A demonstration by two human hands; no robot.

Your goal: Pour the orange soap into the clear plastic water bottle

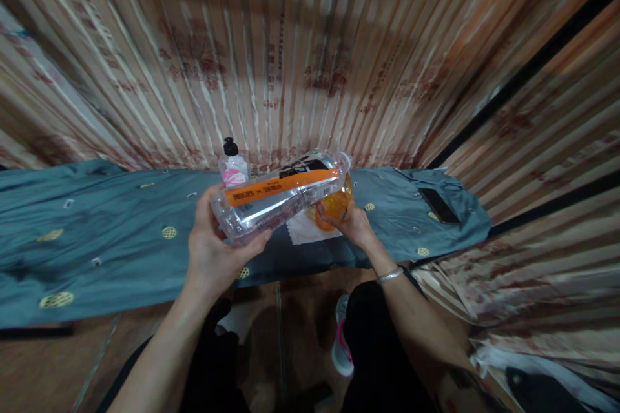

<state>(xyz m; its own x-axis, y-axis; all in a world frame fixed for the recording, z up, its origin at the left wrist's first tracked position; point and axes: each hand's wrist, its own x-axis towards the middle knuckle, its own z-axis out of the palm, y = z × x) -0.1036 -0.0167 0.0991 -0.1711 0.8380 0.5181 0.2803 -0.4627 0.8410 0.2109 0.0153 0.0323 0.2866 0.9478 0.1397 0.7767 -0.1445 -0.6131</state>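
My left hand (217,251) is wrapped around the base of a large clear plastic bottle (285,197) with an orange and silver label. That bottle lies nearly on its side in the air, its neck pointing right and slightly up. Behind and below the neck, my right hand (357,227) grips a container of orange liquid (333,210), whose upper part is hidden by the clear bottle. Under the orange container a white tissue (303,232) lies on the cloth. Whether the two containers touch, I cannot tell.
A clear bottle with a black pump top (235,168) stands behind my left hand. A dark phone (439,205) lies at the right on the narrow surface covered with green patterned cloth (130,226). Pleated curtains (300,45) hang close behind it.
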